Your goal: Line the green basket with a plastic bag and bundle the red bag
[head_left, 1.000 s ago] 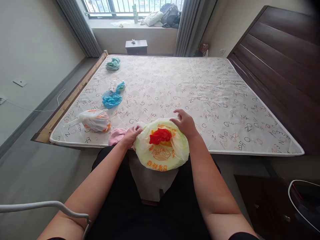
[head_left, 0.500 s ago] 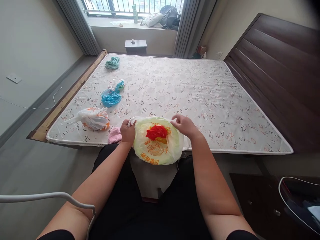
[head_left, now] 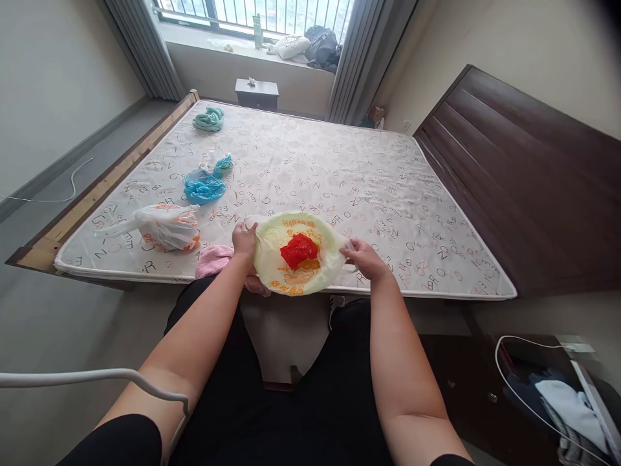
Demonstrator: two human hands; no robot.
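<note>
A pale green basin lined with a white plastic bag (head_left: 272,239) is held up between my hands at the mattress's near edge. Orange print shows on the bag, and a crumpled red plastic bag (head_left: 299,251) lies inside. My left hand (head_left: 245,239) is closed on the bag's gathered edge at the left rim. At the right side, my right hand (head_left: 366,257) pinches the bag's other edge between thumb and fingers. A pink towel (head_left: 212,261) lies on the mattress just left of my left hand.
On the left of the letter-printed mattress (head_left: 369,188) lie a white-and-orange plastic bag (head_left: 167,226), a blue plastic bag (head_left: 204,186) and a green cloth (head_left: 208,119). A dark headboard (head_left: 509,175) stands at the right. A white cable (head_left: 97,377) crosses by my left arm.
The basin with its bag has risen and tilted away from my lap, showing more of its left side. My right hand has moved slightly outward, stretching the bag's edge. The view has turned slightly.
</note>
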